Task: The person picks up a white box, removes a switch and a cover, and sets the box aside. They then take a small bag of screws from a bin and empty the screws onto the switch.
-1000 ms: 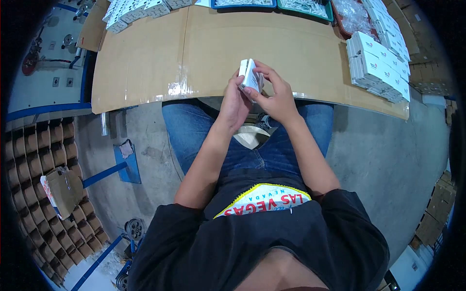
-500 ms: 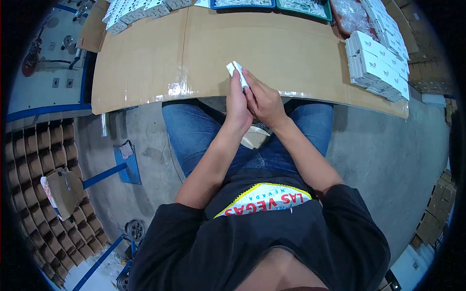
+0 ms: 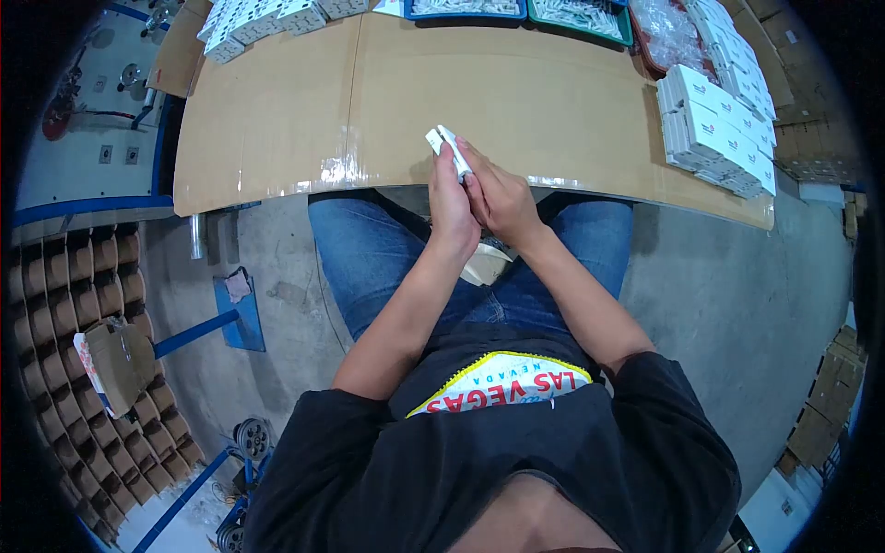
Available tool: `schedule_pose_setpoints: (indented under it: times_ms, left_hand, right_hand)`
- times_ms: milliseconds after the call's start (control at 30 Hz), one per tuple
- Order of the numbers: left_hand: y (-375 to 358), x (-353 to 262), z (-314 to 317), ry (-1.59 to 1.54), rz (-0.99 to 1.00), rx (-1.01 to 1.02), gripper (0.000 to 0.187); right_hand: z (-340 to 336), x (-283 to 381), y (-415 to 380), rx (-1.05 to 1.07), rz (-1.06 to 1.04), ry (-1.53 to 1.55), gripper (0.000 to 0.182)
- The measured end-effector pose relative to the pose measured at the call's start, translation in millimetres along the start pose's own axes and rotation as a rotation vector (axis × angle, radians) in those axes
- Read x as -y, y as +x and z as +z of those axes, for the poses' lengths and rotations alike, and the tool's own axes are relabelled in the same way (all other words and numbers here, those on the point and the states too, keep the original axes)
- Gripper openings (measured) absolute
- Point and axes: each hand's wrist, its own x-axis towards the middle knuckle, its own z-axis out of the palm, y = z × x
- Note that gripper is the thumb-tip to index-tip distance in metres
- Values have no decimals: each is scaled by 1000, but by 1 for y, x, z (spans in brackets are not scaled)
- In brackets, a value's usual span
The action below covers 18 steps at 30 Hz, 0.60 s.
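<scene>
A small white box (image 3: pixel 458 163) is held upright between my two hands, just over the near edge of the cardboard-covered table. At its far end a white piece stands apart from the rest, with a dark gap between them. My left hand (image 3: pixel 452 210) presses on the box from the left, thumb along its side. From the right, my right hand (image 3: pixel 505 195) closes around it with the fingers pointing forward. Palms and fingers hide most of the box's lower part.
Brown cardboard (image 3: pixel 267 111) covers the table. White printed boxes (image 3: pixel 714 129) are stacked at the right, and more white pieces (image 3: pixel 263 20) at the back left. Along the back stand a blue tray (image 3: pixel 466 17), a green tray (image 3: pixel 581 32) and a red tray (image 3: pixel 656 66) with clear bags.
Both hands and the white box appear slightly lower in the view. The hold on the box looks the same; the camera view has shifted a little.
</scene>
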Motion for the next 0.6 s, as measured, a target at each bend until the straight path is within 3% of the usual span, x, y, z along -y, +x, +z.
schedule_pose_setpoints:
  times_ms: [267, 367, 433, 600]
  left_hand:
    - [8, -8, -2, -35, 93, 65, 33]
    - [7, -11, -1, 36, 151, 66, 35]
    - [6, -10, -2, 75, 157, 68, 37]
    - [2, -13, 5, 181, 191, 41, 45]
  right_hand:
    - [-7, 3, 7, 20, 61, 309, 43]
    - [-6, 7, 5, 36, 191, 401, 47]
    - [7, 11, 2, -116, 533, 799, 55]
    - [3, 1, -2, 47, 569, 832, 60]
